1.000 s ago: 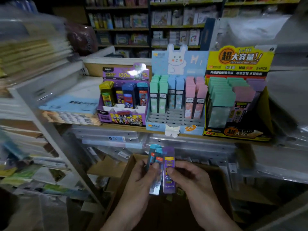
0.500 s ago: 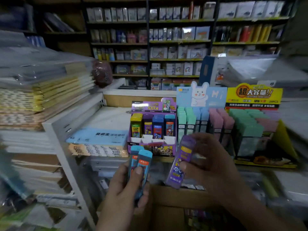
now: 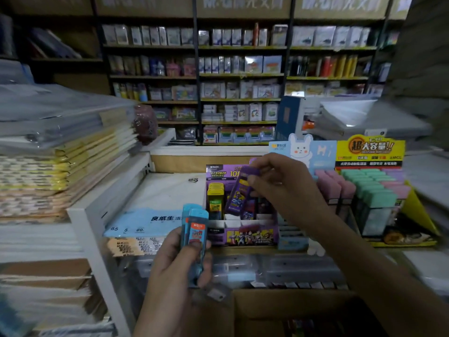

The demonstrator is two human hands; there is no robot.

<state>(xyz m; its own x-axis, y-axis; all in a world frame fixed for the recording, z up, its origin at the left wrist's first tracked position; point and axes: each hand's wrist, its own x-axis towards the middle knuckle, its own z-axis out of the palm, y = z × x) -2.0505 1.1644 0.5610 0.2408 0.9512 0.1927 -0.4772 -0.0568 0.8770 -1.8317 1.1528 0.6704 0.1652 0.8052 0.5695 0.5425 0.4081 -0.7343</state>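
My right hand (image 3: 284, 188) pinches a slim purple case (image 3: 239, 190) by its top and holds it tilted over the purple display box (image 3: 243, 235) on the shelf. That box holds upright cases, yellow ones (image 3: 215, 198) at its left; my hand and the purple case hide the rest. My left hand (image 3: 175, 266) grips two blue cases (image 3: 194, 229) upright, thumb pressed on the front one, just left of and below the display box.
A blue rabbit-card display (image 3: 303, 152) and a yellow display (image 3: 371, 190) of pastel cases stand to the right. Stacked notebooks (image 3: 63, 161) fill the left rack. A blue paper pack (image 3: 143, 221) lies on the shelf. An open carton (image 3: 279, 305) sits below. Stocked shelves line the back.
My right hand has carried the purple case up and away from my left hand, to over the purple display box. My left hand keeps the blue cases. The view has tilted upward.
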